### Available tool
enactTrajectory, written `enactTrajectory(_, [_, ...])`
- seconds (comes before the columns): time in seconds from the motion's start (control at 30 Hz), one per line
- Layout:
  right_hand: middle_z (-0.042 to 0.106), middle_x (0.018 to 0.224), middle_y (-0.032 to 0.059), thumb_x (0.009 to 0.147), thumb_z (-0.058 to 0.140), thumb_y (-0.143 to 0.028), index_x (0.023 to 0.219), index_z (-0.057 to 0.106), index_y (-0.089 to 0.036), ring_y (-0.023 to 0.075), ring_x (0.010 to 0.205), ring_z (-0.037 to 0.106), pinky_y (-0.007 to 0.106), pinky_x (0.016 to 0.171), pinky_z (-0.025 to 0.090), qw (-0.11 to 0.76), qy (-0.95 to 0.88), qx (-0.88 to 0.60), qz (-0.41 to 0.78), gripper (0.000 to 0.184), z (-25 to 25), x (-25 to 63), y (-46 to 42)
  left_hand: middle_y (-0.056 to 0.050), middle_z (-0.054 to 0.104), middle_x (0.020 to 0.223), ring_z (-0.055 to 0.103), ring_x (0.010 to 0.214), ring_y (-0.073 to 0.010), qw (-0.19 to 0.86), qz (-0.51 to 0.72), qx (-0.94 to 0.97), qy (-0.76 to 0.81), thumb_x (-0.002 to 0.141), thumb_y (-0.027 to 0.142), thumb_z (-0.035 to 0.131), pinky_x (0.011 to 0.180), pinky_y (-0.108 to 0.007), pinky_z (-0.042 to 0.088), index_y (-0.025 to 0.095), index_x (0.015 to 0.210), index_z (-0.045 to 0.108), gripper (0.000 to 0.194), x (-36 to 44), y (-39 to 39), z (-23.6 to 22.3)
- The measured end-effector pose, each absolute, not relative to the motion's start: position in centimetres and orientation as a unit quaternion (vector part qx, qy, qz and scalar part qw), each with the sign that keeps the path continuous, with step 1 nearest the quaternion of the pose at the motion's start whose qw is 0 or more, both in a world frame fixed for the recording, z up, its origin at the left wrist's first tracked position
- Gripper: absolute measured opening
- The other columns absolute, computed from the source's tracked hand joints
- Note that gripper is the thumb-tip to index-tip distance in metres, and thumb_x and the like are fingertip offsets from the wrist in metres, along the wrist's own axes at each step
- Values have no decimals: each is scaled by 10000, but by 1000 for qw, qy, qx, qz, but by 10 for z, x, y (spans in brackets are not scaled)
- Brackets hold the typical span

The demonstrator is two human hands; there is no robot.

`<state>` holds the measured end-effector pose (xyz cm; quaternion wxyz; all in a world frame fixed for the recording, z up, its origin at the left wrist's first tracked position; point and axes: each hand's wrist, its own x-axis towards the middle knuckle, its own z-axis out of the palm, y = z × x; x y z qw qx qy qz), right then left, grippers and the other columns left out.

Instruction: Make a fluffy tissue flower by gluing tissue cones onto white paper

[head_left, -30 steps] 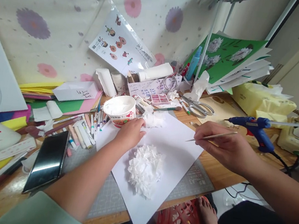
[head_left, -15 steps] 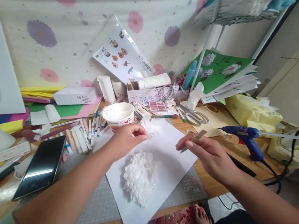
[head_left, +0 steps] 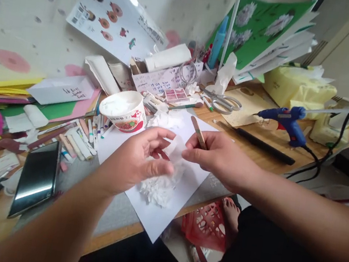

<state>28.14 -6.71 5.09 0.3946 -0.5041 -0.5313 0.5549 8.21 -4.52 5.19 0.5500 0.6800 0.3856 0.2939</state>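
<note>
Over the white paper sheet (head_left: pixel 150 224), my left hand (head_left: pixel 140 161) is open, its thumb apart from the curled fingers. My right hand (head_left: pixel 216 157) is closed around a slim flat tool with a rounded end, which looks like tweezers (head_left: pixel 197 130); its lower tip is hidden. A thin piece of white tissue paper (head_left: pixel 175 147) shows between the two hands, touching or close to my right fingertips. Below my left thumb, partly covered, lies a ruffled white paper flower (head_left: pixel 157 192). More crumpled white tissue (head_left: pixel 166 119) lies beyond my left fingers.
A white paper tub (head_left: pixel 125 108) stands behind my left hand. Left of it are several markers (head_left: pixel 77 140) and a black phone (head_left: pixel 38 178). Scissors (head_left: pixel 221 102), a black rod (head_left: pixel 264 145) and a blue glue gun (head_left: pixel 287 119) with its cord lie on the right.
My hands have come closer together, and my left hand has opened from a pinch. A tissue piece now shows between them. The view has shifted, with things appearing further left.
</note>
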Motion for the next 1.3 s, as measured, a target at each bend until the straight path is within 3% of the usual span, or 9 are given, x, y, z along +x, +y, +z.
enactTrajectory(0.07, [423, 475, -95, 613, 796, -267, 619, 566, -177, 43, 422, 301, 217, 435, 234, 387, -508, -502, 583, 247, 51, 284, -70, 0, 671, 972, 609, 880, -164, 471, 282, 737, 393, 619, 371, 887, 807, -271, 493, 265, 1183, 591, 646, 81, -51, 52])
enactTrajectory(0.17, [426, 473, -88, 627, 781, -231, 602, 561, -181, 38, 412, 305, 207, 411, 227, 372, -505, -499, 598, 227, 49, 288, -74, 21, 671, 837, 606, 749, -127, 344, 280, 780, 441, 735, 307, 788, 715, -236, 493, 232, 968, 677, 268, 84, -57, 49])
enactTrajectory(0.23, [438, 477, -79, 652, 744, -185, 593, 565, -182, 35, 402, 308, 203, 390, 213, 362, -505, -510, 595, 189, 47, 290, -75, 30, 669, 768, 607, 675, -113, 323, 273, 784, 453, 803, 285, 704, 642, -217, 491, 220, 875, 682, 100, 86, -59, 47])
enactTrajectory(0.4, [412, 457, -73, 682, 695, -149, 580, 572, -181, 33, 370, 280, 209, 352, 169, 299, -490, -556, 602, 163, 43, 296, -76, 61, 683, 783, 662, 714, -111, 333, 208, 837, 381, 882, 199, 571, 635, -185, 498, 274, 1153, 599, 282, 86, -60, 48])
enactTrajectory(0.57, [437, 477, -65, 712, 660, -201, 639, 592, -174, 54, 410, 355, 214, 397, 229, 201, -514, -579, 600, 103, 41, 298, -80, 69, 708, 1002, 652, 878, -85, 240, 131, 923, 271, 831, 12, 465, 783, -169, 470, 264, 1090, 651, 406, 84, -55, 54])
enactTrajectory(0.67, [437, 476, -66, 710, 644, -196, 635, 568, -177, 65, 419, 388, 221, 416, 253, 190, -514, -584, 599, 109, 39, 298, -82, 57, 709, 977, 641, 896, -84, 214, 118, 939, 241, 843, 22, 494, 803, -171, 453, 228, 1019, 680, 328, 83, -52, 52])
enactTrajectory(0.93, [507, 508, -24, 769, 670, -245, 672, 655, -180, 86, 420, 416, 246, 414, 270, 197, -539, -584, 575, 118, 31, 303, -84, 41, 695, 818, 625, 791, -111, 189, 112, 946, 237, 898, 154, 566, 722, -224, 438, 195, 835, 674, 132, 86, -47, 44])
enactTrajectory(1.17, [596, 694, 43, 918, 516, -583, 790, 759, -187, 120, 580, 498, 259, 494, 360, 369, -632, -535, 422, 482, 34, 326, -85, 65, 678, 808, 607, 799, -109, 306, 83, 883, 346, 832, 201, 621, 734, -230, 445, 234, 763, 682, 98, 91, -45, 43])
enactTrajectory(1.3, [557, 629, 12, 916, 532, -585, 753, 710, -175, 109, 551, 499, 252, 505, 386, 392, -669, -504, 380, 475, 36, 320, -93, 47, 664, 785, 590, 827, -129, 298, 76, 888, 341, 827, 193, 597, 764, -261, 435, 227, 732, 680, 130, 92, -45, 41])
